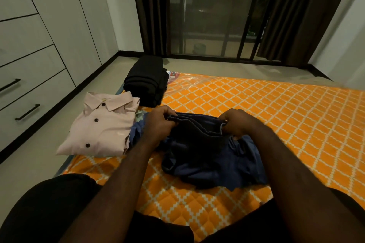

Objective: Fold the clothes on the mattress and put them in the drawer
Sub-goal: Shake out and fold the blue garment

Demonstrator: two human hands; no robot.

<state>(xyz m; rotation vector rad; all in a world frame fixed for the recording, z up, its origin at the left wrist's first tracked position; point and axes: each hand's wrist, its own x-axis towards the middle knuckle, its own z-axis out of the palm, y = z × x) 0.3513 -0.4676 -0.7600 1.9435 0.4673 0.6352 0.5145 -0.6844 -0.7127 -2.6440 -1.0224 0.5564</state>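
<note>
The orange quilted mattress [256,116] serves as the reference. Off its left edge, across a strip of floor, closed drawers [29,92] are seen. At the mattress's far left corner a stack of black folded clothes [146,83] is set, and nearer along that same edge a folded pink shirt [100,126] is laid. On the near middle of the mattress a dark navy garment [207,156] lies bunched, with its upper hem raised. That hem is gripped at one end by the left hand [160,122] and at the other by the right hand [235,122], with fingers curled round the cloth. The fabric is judged light, soft and limp, and likely to sag wherever it is unsupported. It is best taken at two hem corners and drawn taut.
</note>
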